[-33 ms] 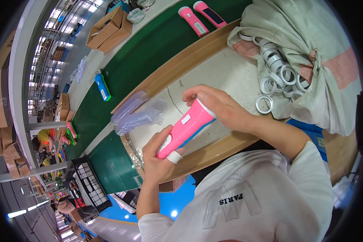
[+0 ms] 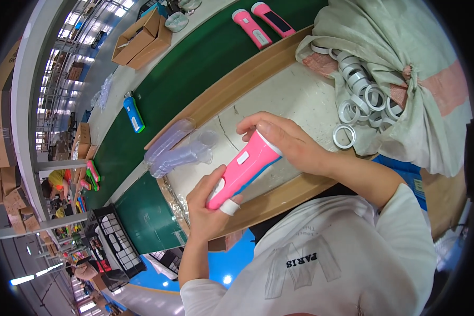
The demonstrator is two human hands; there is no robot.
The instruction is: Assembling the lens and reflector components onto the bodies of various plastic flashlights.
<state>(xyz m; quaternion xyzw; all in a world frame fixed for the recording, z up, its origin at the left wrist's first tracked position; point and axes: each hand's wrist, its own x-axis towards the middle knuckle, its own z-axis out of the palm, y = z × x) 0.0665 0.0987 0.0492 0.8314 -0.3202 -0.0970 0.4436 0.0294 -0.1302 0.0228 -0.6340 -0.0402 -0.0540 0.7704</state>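
Note:
A pink flashlight [image 2: 242, 168] with a white button, a blue stripe along its side and a white rim lies tilted across my two hands. My left hand [image 2: 204, 208] is closed round its narrow end, and a white wrap circles one finger. At the wide end, my right hand [image 2: 287, 139] cups the white rim with palm and fingers, hiding the flashlight's front face. Below the flashlight is a cardboard-edged tray [image 2: 271, 97] with a pale bottom. Clear plastic sleeves [image 2: 181, 150] lie in it left of the flashlight.
White rings [image 2: 361, 97] spill from a woven sack [image 2: 421, 68] on the right. Two pink flashlights [image 2: 252, 29] and a blue flashlight [image 2: 134, 111] lie on the green belt [image 2: 168, 79]. Beyond it stands an open cardboard box [image 2: 142, 39]. A black crate [image 2: 116, 237] is at lower left.

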